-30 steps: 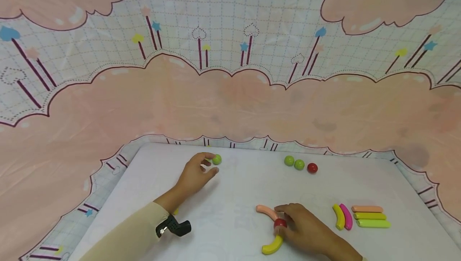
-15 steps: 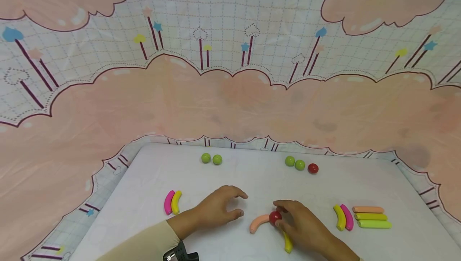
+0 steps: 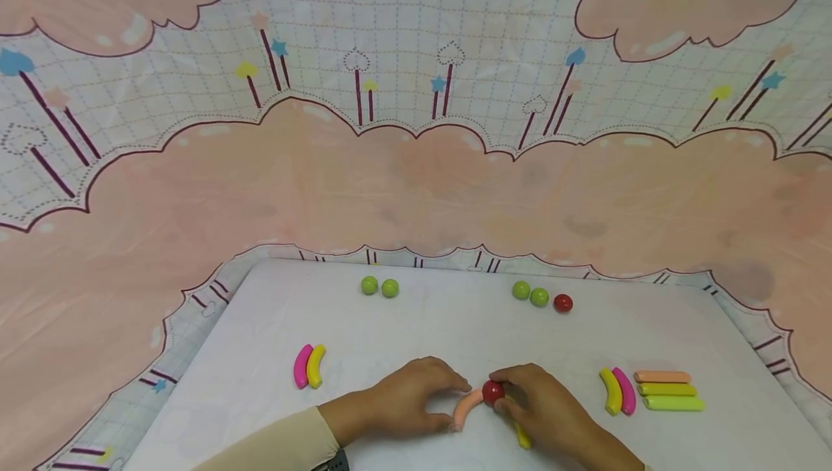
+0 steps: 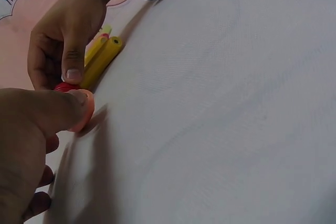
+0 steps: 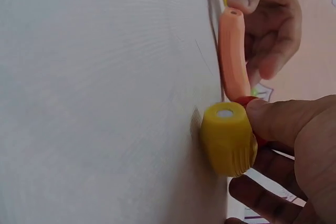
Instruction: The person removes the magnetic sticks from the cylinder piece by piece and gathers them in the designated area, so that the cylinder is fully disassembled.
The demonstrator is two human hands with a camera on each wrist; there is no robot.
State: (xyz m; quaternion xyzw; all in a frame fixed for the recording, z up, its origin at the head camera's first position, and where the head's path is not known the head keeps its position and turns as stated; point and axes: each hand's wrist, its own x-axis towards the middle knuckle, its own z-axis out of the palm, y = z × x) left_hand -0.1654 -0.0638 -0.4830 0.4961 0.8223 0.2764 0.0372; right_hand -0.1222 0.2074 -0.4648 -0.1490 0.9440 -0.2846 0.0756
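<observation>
My right hand [image 3: 549, 402] pinches a glossy red ball [image 3: 493, 392] between thumb and fingers. A curved orange stick [image 3: 465, 409] joins the ball's left side. From the ball's near side runs a curved yellow stick [image 3: 522, 436], partly hidden by my right hand; its end [image 5: 226, 114] shows a pale round disc in the right wrist view. My left hand [image 3: 416, 395] holds the orange stick's free end, thumb at the near side and index finger beyond. In the left wrist view the left thumb [image 4: 63, 109] covers much of the orange stick [image 4: 84, 116].
Pink [image 3: 302, 366] and yellow [image 3: 315, 366] curved sticks lie left. Two green balls [image 3: 380, 287] sit at the back; two more green balls [image 3: 530, 293] and a red ball [image 3: 563, 303] are right of them. Curved sticks [image 3: 619, 391] and straight sticks [image 3: 669, 390] lie right on the white table [image 3: 442, 319].
My left hand has left the green balls at the back, where a second one now shows, and come to the orange stick. The joined piece has turned and shifted slightly left in my right hand.
</observation>
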